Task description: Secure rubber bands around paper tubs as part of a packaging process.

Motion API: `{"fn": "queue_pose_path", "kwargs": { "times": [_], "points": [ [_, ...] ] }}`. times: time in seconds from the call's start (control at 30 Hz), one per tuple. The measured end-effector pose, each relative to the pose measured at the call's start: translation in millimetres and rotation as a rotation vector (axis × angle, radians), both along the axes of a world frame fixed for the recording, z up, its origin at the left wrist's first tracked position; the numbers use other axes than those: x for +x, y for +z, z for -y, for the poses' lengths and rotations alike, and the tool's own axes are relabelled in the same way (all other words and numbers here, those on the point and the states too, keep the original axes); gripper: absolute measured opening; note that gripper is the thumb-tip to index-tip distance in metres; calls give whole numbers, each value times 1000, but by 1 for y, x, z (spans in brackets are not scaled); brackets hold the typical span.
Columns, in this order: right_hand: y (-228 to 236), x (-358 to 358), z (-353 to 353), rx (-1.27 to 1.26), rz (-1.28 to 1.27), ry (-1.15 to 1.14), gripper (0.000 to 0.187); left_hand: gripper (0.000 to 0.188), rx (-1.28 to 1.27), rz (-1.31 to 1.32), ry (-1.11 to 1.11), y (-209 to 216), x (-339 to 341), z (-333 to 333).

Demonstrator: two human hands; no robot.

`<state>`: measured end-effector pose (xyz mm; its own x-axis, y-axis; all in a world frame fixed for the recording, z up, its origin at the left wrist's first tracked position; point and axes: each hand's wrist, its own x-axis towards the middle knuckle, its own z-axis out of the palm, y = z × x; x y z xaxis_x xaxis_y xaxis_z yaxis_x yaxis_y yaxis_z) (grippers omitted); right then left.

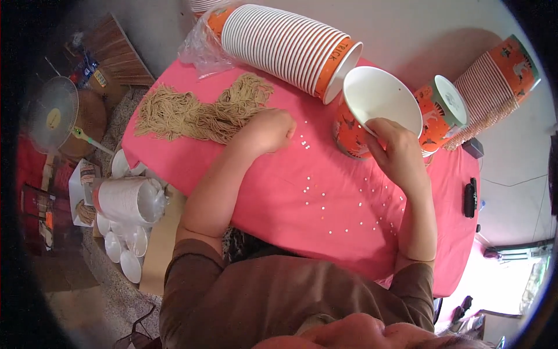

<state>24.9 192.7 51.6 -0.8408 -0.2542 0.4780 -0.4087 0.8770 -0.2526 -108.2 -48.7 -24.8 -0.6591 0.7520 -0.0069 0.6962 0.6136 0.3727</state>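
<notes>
Head view: our right hand point(395, 154) has its grip clamped on the orange paper cup's point(372, 110) rim at center right; our left hand point(268, 131) is curled shut beside tan strings point(197, 110). A sleeve of stacked cups point(285, 43) lies behind, white beads point(343, 203) scattered on the pink worktop point(290, 198).

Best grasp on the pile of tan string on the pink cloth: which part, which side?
Take the pile of tan string at its near-right end, where the strands bunch under the left hand. Come from above with a pinch: it lies flat and loose on the pink cloth, so there is no edge to get under. The far side is crowded by the stack of paper cups.
</notes>
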Motion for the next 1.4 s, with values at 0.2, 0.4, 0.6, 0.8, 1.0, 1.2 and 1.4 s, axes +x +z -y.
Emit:
{"fn": "queue_pose_path", "kwargs": {
  "times": [0.2,0.4,0.6,0.8,1.0,1.2,1.4],
  "points": [
    [5,5,3,30,-4,-24,10,11,640,-25,-202,12,29,-30],
    [20,21,9,-46,222,-37,12,9,1055,594,-212,26,74,-41],
    [23,16,2,-222,180,-4,14,6,1049,475,-93,20,76,-52],
    [26,5,0,-112,273,27,10,9,1036,123,-21,16,78,-61],
    [28,0,-4,-75,392,37,10,11,1036,12,-8,16,78,-66],
    [26,-9,-12,-262,528,117,12,11,1032,15,29,22,81,-68],
    [29,-18,-8,-197,500,172,10,11,1058,3,29,21,80,-71]
  ]
}}
